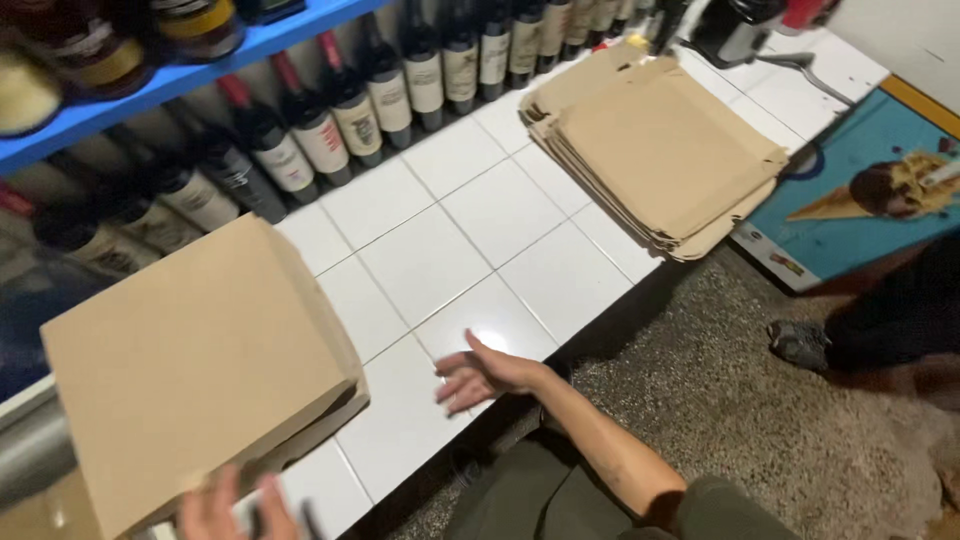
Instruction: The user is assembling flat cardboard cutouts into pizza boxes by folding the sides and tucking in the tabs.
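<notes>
On white tiles, right hand (487, 375) spreads fingers; left hand (235, 510), fingers apart, touches folded box (195, 365).

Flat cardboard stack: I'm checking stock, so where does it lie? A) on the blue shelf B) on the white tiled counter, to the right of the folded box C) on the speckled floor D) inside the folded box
B: the flat cardboard stack lies on the tiled counter, right of the folded box near the left hand.
</notes>
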